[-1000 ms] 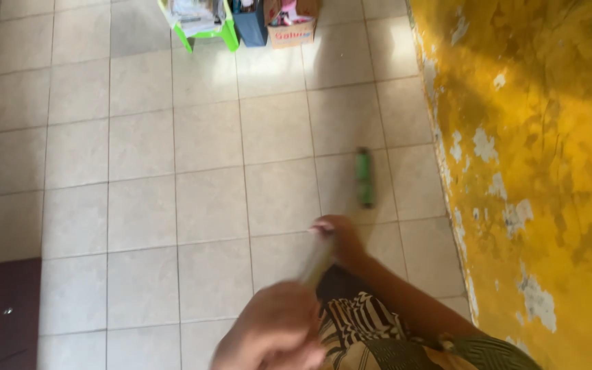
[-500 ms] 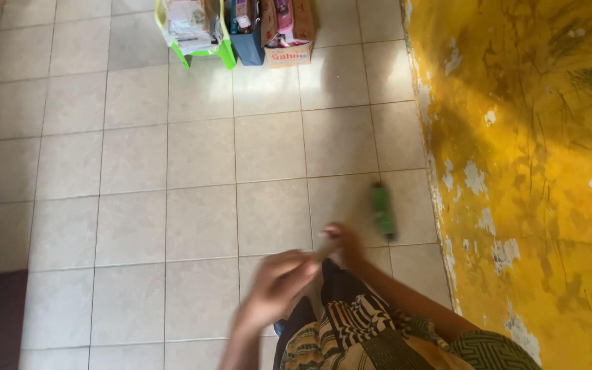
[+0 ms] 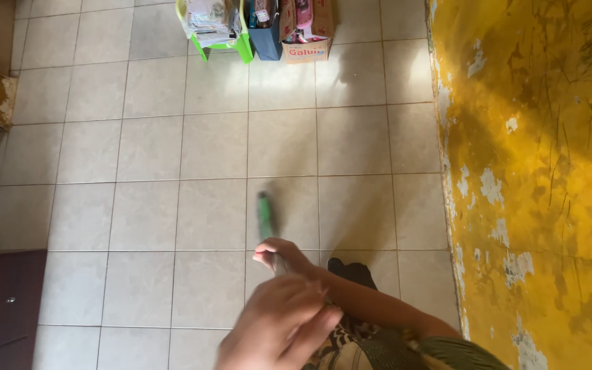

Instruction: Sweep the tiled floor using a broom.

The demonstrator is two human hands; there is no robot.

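- Your right hand [image 3: 279, 255] sits toward 12 o'clock, fingers curled closed, forearm running back toward 4 o'clock.
- Your left hand [image 3: 279, 327] is nearer you at 6 o'clock, blurred, fist closed, thumb toward 3 o'clock.

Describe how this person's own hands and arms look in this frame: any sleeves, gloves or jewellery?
Both hands are bare, with no gloves; the left hand is motion-blurred. No rings or watch show, though blur could hide small ones. The right hand leads into a bare forearm, ending near the frame's bottom edge in a short olive-green patterned sleeve.
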